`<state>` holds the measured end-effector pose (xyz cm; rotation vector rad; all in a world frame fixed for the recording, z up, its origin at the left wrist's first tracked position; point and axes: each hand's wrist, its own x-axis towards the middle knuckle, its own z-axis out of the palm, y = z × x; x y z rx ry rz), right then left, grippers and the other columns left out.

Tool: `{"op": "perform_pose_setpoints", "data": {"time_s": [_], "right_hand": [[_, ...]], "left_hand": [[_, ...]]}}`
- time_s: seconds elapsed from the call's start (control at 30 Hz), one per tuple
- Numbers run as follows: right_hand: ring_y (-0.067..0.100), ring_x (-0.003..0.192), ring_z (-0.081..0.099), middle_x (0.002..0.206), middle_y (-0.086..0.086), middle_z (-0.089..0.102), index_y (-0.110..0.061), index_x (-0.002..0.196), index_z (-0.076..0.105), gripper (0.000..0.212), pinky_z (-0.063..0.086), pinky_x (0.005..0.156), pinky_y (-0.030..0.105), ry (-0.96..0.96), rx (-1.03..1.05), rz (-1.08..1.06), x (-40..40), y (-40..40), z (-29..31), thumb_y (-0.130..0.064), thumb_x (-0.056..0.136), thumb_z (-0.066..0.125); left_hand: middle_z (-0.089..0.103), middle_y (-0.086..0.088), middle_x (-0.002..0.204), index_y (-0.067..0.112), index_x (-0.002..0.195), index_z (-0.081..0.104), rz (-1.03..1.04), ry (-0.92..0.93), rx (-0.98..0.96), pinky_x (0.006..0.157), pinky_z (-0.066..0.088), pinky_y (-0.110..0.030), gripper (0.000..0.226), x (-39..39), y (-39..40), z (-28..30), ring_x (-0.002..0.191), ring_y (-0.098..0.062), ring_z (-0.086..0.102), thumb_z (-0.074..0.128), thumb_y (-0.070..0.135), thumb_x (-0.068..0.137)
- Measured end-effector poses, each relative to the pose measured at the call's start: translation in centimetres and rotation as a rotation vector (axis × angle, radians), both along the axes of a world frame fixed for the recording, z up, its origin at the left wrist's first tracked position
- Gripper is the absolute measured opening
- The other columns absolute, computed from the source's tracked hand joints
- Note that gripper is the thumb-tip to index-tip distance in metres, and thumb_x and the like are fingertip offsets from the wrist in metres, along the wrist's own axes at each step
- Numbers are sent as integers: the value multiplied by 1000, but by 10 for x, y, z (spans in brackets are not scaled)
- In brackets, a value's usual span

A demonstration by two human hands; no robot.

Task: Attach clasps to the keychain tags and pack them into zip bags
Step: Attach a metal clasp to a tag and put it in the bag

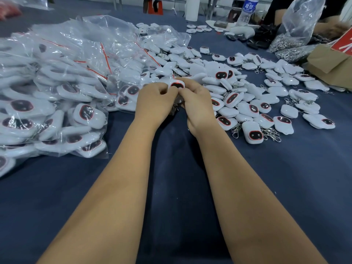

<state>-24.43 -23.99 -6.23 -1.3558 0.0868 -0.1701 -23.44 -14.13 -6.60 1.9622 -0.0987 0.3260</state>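
Your left hand [154,103] and right hand [196,103] both pinch one keychain tag [177,85] mid-bench [171,187], bagged tags [57,92] left, loose tags [266,103] right.

way off past the hands there's a water bottle [247,11] with a blue label, cardboard box [329,63] far right, all on dark blue cloth [171,187].
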Motion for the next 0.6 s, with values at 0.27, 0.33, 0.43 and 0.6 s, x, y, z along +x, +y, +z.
{"op": "perform_pose_setpoints", "data": {"time_s": [0.27,0.33,0.43,0.6], "right_hand": [[13,68,61,80,8,66,-5,99,67,23,51,76,30,-24,41,-29,-4,1,3,8,89,50],[15,74,60,85,6,64,-11,93,61,20,50,78,33,-20,116,-70,-4,0,4,5,92,51],[12,68,62,93,7,59,-13,96,51,15,54,71,27,-1,292,-125,-2,-7,5,1,99,47],[15,82,68,122,22,59,-13,102,44,17,59,80,26,-28,356,-147,-2,-7,5,3,100,41]], "left_hand": [[52,4,50,9,60,53,21,50,-120,54,39,-30,32,-4,-3,-1,49,-12,46,50,32,82],[58,5,60,18,59,56,28,49,-224,59,41,-32,25,-5,-1,-1,55,-12,48,47,28,80],[64,1,72,26,71,60,34,50,-231,61,47,-33,14,-5,1,-1,55,-7,52,49,24,80],[66,11,91,27,105,59,131,27,172,71,44,-30,28,-6,-7,-4,84,-14,62,65,40,81]]}}
